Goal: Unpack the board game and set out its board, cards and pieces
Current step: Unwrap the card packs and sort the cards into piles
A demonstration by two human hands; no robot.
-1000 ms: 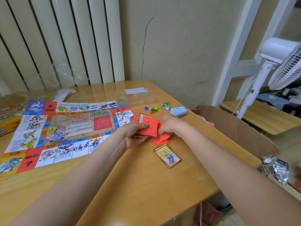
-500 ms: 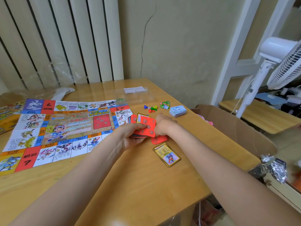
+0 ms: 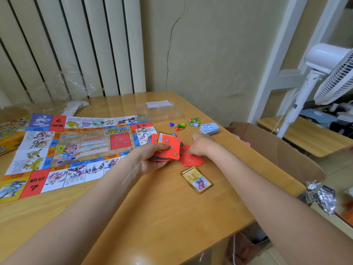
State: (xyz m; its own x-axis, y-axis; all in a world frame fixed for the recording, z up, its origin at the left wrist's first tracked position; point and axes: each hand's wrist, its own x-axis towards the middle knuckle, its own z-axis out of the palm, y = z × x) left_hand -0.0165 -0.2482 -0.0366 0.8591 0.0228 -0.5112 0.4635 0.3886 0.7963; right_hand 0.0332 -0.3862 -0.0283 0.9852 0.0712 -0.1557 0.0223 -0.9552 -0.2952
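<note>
Currently sorting cards: left hand [image 3: 152, 159] grips the mixed deck [image 3: 168, 148], red card on top. Right hand [image 3: 199, 145] rests curled on the red pile [image 3: 191, 158] just beside it; can't tell if it pinches one. Board [image 3: 72, 150] lies flat left of both hands. Deal one at a time, keep piles square.

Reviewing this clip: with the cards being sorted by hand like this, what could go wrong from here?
1. The left hand grips a fanned mixed stack with a red question-mark card on top; loosely held cards could slip out.
2. The red card pile under the right hand lies unevenly spread; a brush of the wrist may scatter it.
3. The small coloured plastic pawns stand just beyond both hands, easily knocked over.
</note>
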